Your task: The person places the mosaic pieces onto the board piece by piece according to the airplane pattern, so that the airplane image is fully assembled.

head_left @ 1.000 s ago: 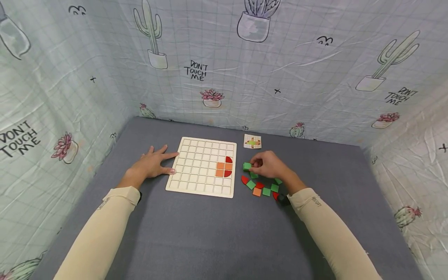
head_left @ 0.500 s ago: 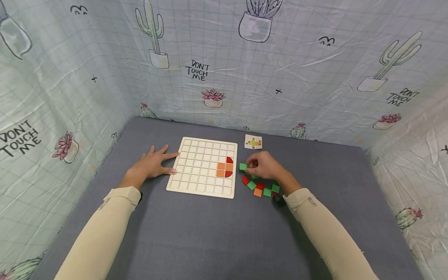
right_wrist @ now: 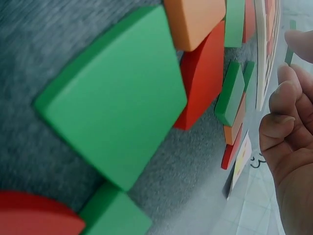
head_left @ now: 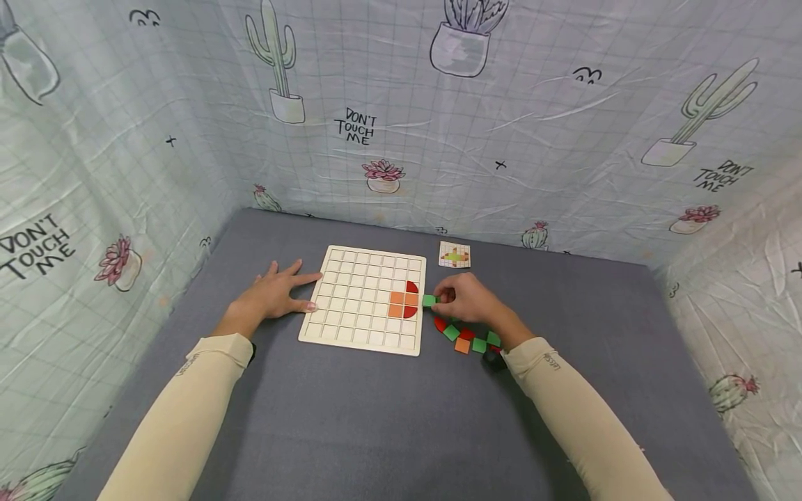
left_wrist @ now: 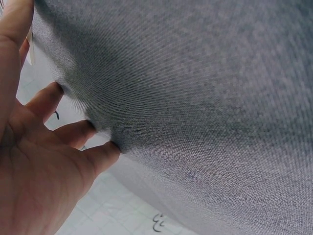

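My right hand (head_left: 471, 299) pinches a green square tile (head_left: 429, 300) between thumb and fingers, just off the right edge of the pale gridded board (head_left: 351, 287). On the board's right side lie two orange squares in one row, another orange square (head_left: 395, 310) below, and two red rounded pieces (head_left: 411, 287). My left hand (head_left: 269, 292) lies spread at the board's left edge, thumb and a finger touching it. In the left wrist view the fingers of the left hand (left_wrist: 44, 161) rest on the grey cloth. The right wrist view shows the tile (right_wrist: 290, 46) at the right hand's (right_wrist: 298, 112) fingertips.
Below the right hand lie loose green, red and orange tiles (head_left: 462, 345), partly hidden by the hand and wrist. A small pattern card (head_left: 454, 255) lies behind the board's right corner. Printed cloth walls (head_left: 426, 139) stand behind and at both sides of the grey table (head_left: 351, 424).
My right hand has moved left with the green tile, from above the loose tiles to the board's right edge. The left hand has stayed in place.
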### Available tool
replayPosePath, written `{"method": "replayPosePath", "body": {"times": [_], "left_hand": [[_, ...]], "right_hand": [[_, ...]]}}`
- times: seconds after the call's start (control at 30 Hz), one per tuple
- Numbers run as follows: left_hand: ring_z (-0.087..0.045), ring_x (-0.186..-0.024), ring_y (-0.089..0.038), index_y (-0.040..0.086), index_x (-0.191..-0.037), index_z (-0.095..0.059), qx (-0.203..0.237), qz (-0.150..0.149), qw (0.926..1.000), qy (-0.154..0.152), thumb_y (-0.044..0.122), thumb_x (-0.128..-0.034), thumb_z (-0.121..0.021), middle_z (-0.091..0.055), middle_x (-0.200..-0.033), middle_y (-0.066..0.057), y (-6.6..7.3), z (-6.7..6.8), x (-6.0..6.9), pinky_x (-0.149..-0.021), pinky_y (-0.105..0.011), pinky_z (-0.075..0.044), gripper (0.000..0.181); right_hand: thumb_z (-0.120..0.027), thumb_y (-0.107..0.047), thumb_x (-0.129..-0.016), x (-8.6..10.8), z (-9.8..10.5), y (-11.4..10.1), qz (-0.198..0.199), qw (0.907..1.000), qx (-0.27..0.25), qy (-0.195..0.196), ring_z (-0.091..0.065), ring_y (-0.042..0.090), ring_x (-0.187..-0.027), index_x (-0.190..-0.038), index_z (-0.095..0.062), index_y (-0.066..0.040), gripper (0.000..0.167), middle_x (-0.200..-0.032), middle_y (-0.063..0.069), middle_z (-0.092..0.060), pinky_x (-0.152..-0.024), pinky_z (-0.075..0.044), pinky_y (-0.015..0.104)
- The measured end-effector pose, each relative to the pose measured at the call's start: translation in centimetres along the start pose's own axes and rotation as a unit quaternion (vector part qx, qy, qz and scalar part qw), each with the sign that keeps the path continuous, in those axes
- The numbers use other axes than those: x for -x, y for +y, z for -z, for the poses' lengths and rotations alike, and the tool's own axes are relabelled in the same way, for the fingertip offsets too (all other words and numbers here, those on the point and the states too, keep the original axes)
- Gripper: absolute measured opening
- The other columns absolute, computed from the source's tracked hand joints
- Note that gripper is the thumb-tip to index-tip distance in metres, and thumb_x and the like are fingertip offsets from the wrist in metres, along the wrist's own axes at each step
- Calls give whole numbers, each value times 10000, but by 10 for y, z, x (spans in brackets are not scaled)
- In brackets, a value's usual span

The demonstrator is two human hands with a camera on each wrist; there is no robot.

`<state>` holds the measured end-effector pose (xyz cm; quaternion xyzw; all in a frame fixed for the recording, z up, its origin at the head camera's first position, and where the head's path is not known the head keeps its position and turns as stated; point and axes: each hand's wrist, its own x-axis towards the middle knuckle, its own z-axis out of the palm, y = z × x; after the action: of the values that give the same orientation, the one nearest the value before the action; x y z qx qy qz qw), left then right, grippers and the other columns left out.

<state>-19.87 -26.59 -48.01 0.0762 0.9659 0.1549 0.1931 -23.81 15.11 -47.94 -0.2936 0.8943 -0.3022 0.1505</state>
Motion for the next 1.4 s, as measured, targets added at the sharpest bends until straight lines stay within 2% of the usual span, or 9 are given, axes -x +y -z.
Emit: {"method": "replayPosePath", "body": {"times": [0.4,0.9,1.4], "left_hand": [[0,-1545,-646,298,-1642,-348,4,20,10000,-14,568,-937,-697,-107,-1747,-226,1,0,1,-1190,-818,-116,832],[17,-1554,-630,309,-1645,-339,70,56,9999,-52,543,-946,-701,-97,-1753,-212,4,3,2,-1206,-802,-102,821],[12,-1562,-617,328,-1646,-329,63,107,9999,-61,548,-942,-704,-91,-1758,-200,0,2,0,-1212,-795,-101,827]], "right_hand": [[-787,-145,-923,-5,-6,-5,210,9997,77,44,-616,109,-765,-1056,-768,-18,185,-881,58,-721,-726,-545,297],[-803,-166,-917,-15,-13,-8,272,9996,97,35,-597,104,-735,-1030,-771,-41,171,-864,43,-714,-710,-534,287],[-785,-147,-927,-21,-19,-14,354,9994,-52,1,-614,95,-739,-1033,-768,-28,160,-860,47,-721,-706,-537,282]]}}
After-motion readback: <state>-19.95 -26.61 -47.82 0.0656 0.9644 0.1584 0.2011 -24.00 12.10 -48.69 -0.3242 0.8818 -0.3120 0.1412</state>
